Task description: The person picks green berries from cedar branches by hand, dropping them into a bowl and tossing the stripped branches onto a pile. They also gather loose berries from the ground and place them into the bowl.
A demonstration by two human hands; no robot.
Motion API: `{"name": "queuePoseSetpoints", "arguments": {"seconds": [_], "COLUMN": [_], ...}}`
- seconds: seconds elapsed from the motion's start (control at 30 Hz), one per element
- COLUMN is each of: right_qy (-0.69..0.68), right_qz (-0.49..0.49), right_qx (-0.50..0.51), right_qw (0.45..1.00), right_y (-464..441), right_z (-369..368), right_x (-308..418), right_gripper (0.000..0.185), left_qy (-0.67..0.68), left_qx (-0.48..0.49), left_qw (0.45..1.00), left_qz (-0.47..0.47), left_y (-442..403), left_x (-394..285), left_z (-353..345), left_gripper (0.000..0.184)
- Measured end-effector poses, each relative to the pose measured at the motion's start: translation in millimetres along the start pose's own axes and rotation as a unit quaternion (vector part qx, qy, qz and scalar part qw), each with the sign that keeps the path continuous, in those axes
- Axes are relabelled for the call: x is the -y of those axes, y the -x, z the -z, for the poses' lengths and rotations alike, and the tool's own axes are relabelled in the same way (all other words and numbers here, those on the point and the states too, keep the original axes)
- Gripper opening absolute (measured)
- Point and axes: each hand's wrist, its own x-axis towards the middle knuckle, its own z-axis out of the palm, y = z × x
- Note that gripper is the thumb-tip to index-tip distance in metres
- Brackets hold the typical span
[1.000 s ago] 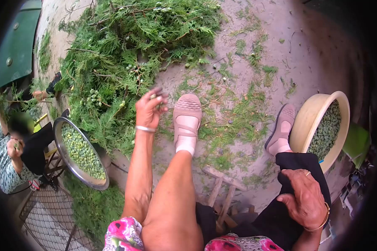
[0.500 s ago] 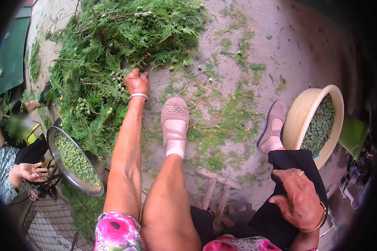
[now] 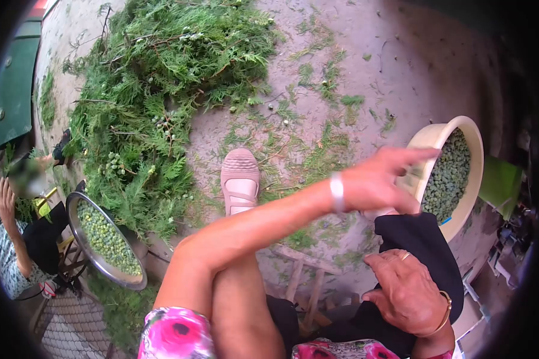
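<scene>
My left hand [image 3: 383,179], with a silver bangle, reaches across my body to the near rim of a cream basin [image 3: 435,139]. It is blurred, its fingers look stretched apart, and I see nothing in them. Small green cones [image 3: 448,176] fill much of the basin. Resting on my black-trousered knee is my right hand [image 3: 408,290], wearing a ring and a gold bangle; its thumb is apart from the loosely bent fingers and no object shows in it. A heap of green conifer branches [image 3: 156,78], with some cones on them, lies on the ground ahead to the left.
At the left, another person's hand [image 3: 6,200] is raised near a metal bowl [image 3: 139,280] of green cones. A wooden stool [image 3: 305,258] stands below me. Loose sprigs [image 3: 326,149] litter the ground around my shoe [image 3: 241,173]. A green metal panel [image 3: 9,90] is at the far left.
My left hand has swung from the branch heap right to the cream basin, its fingers now spread. My right hand stays on the knee. The other person's hand has risen away from the metal bowl.
</scene>
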Motion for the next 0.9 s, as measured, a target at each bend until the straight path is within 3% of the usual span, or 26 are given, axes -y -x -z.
{"name": "queuePoseSetpoints", "arguments": {"seconds": [0.07,0.1,0.13,0.17,0.2,0.23,0.27,0.33,0.37,0.43,0.47,0.53,0.67,0.7,0.73,0.77,0.8,0.87,0.9], "right_qy": [0.008,0.006,0.003,0.000,-0.003,-0.005,-0.004,-0.007,-0.007,-0.006,-0.005,-0.001,-0.012,-0.010,-0.007,-0.008,-0.008,-0.008,-0.006], "right_qz": [-0.003,-0.003,-0.001,-0.001,0.000,0.000,-0.001,0.003,0.004,0.002,0.002,0.005,0.007,0.007,0.008,0.010,0.009,0.010,0.009], "right_qx": [0.005,0.006,0.007,0.004,0.005,0.007,0.009,0.013,0.014,0.020,0.020,0.009,0.016,0.013,0.009,0.011,0.012,0.016,0.016], "right_qw": [1.000,1.000,1.000,1.000,1.000,1.000,1.000,1.000,1.000,1.000,1.000,1.000,1.000,1.000,1.000,1.000,1.000,1.000,1.000], "right_y": [2,3,2,1,1,0,0,-1,-2,-2,-2,-3,-5,-5,-5,-5,-6,-6,-6], "right_z": [1,1,2,2,2,2,1,-1,-1,-2,-1,-1,-3,-4,-4,-4,-4,-4,-4], "right_x": [1,1,0,-1,-2,-2,-3,-3,-2,-1,0,2,1,1,2,2,2,2,2], "right_gripper": [0.058,0.058,0.058,0.058,0.058,0.058,0.058,0.058,0.058,0.058,0.058,0.057,0.057,0.057,0.057,0.057,0.057,0.058,0.058], "left_qy": [-0.027,-0.166,-0.300,-0.329,-0.454,-0.593,-0.655,-0.718,-0.718,-0.786,-0.786,-0.708,-0.683,-0.424,-0.122,-0.037,-0.038,-0.177,-0.510], "left_qx": [0.018,-0.095,-0.203,-0.244,-0.265,-0.265,-0.259,-0.252,-0.253,-0.190,-0.191,-0.204,-0.267,-0.411,-0.514,-0.572,-0.574,-0.618,-0.563], "left_qw": [0.999,0.979,0.924,0.909,0.850,0.760,0.708,0.646,0.645,0.585,0.585,0.668,0.668,0.788,0.826,0.810,0.808,0.737,0.648], "left_qz": [-0.017,-0.071,-0.123,-0.071,-0.042,0.021,0.052,0.067,0.068,0.065,0.065,0.099,0.131,0.174,0.198,0.128,0.129,0.209,0.054], "left_y": [-8,-8,-6,2,18,35,52,74,84,99,111,138,188,195,200,201,206,220,230], "left_x": [-9,10,30,44,60,71,78,84,88,96,106,122,113,107,102,99,98,100,118], "left_z": [-10,4,23,55,92,123,151,188,196,206,212,221,211,209,206,201,203,209,215], "left_gripper": [0.048,0.046,0.045,0.040,0.039,0.038,0.037,0.034,0.034,0.034,0.034,0.037,0.030,0.026,0.021,0.019,0.019,0.023,0.028]}}
